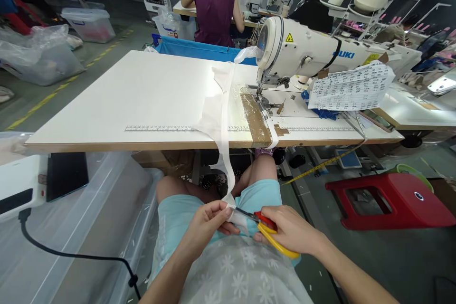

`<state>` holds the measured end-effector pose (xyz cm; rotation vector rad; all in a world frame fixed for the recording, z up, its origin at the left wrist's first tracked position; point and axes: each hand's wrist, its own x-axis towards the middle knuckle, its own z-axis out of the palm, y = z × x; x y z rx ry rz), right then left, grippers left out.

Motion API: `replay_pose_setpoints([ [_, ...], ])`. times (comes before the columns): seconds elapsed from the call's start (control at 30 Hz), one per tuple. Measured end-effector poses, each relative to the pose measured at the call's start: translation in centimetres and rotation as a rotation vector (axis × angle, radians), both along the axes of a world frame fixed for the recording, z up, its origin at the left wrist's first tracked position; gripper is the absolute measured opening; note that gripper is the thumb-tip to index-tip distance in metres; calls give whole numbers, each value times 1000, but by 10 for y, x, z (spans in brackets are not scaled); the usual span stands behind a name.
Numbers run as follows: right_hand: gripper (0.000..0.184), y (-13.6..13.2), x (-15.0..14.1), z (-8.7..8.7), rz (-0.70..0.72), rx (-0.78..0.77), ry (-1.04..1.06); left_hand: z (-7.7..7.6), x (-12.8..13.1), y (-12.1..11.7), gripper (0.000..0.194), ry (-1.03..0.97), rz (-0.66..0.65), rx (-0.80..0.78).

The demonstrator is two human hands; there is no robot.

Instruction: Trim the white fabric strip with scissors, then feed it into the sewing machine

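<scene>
Over my lap, my left hand (208, 223) pinches the lower end of a long white fabric strip (224, 123). The strip hangs down from the white sewing table (142, 99) and trails back toward the white sewing machine (313, 50). My right hand (290, 230) is closed around small scissors with yellow and red handles (270, 235). Their blades point left and meet the strip right beside my left fingers.
A red plastic stool (384, 199) stands on the floor at the right. A clear plastic bin (78, 232) with a black cable sits at my left. A printed paper sheet (351, 88) lies by the machine. Another person in a purple top (213, 4) sits at a far table.
</scene>
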<state>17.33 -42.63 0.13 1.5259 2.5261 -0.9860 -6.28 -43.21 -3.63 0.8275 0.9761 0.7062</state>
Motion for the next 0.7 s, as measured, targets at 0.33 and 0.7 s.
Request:
replay_pose_setpoints([
  [0.33, 53, 2, 0, -4, -60, -24, 25, -2, 5, 4, 46, -3, -38, -31],
  [0.7, 43, 13, 4, -12, -186, -137, 337, 0, 10, 11, 47, 0, -22, -41],
])
